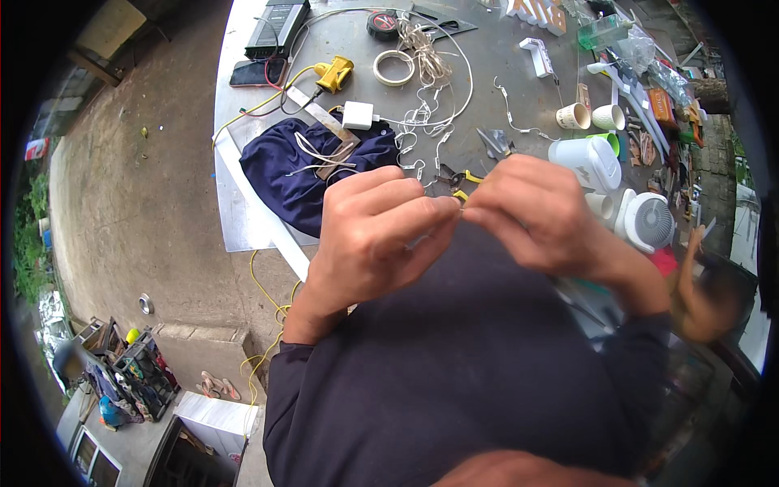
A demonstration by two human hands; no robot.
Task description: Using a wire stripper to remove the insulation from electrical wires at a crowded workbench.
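Note:
My left hand (386, 234) and my right hand (535, 213) meet in front of my chest, fingertips pinched almost together. Between them runs a short, thin strand, apparently a wire (462, 210); most of it is hidden by the fingers. Just beyond the fingertips lie yellow-handled pliers (467, 177) on the metal table (341, 36), partly covered by my right hand. A string of small white LED modules (420, 115) trails over the tabletop towards my hands. Dark blue cloth (268, 158) lies bunched beyond my left hand, with a loose pale cord (322, 155) on top.
A white power adapter (358, 115), yellow socket (335, 74), tape roll (393, 67), tape measure (383, 25) and phone (257, 72) sit on the table. Cups (572, 116), a white container (584, 163) and a small fan (650, 222) stand right. Another person (709, 292) is at far right.

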